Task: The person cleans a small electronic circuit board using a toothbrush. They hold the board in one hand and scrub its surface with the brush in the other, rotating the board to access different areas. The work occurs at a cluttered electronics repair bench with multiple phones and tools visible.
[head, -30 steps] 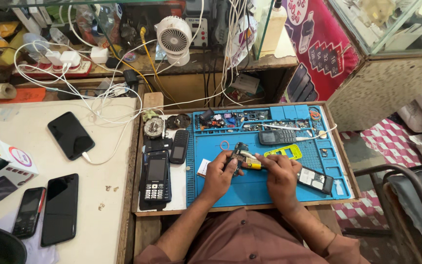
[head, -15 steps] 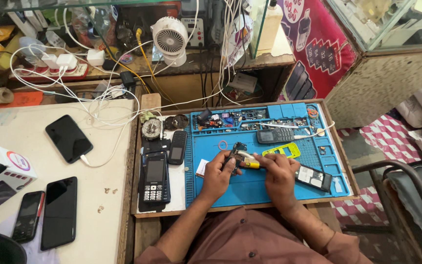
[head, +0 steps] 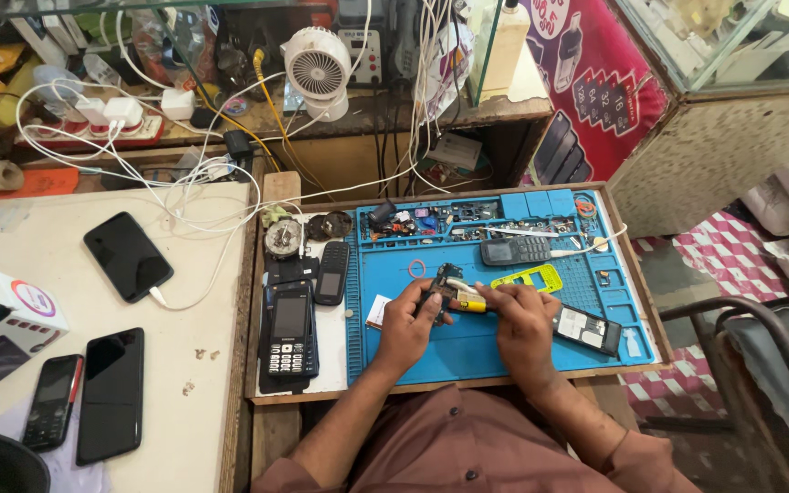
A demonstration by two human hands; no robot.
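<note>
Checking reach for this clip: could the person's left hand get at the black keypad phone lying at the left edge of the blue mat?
Probably yes. The left hand pinches a small circuit board; the black keypad phone lies face-up just to its left with nothing between them. The hand would have to let go of the board first.

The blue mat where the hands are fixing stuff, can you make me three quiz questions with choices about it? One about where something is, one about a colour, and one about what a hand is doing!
1. Where is the small white fan?
A. on the shelf behind the blue mat
B. on the floor
C. on the chair

2. What colour is the phone cover lying just beyond the hands?
A. red
B. yellow-green
C. black

3. What is the right hand doing?
A. resting flat and empty
B. holding a yellow-handled tool
C. lifting a phone

Answers: 1 A, the fan stands on the cluttered shelf; 2 B, the cover is bright yellow-green; 3 B, the fingers grip the tool while the left hand steadies a small part.
</note>
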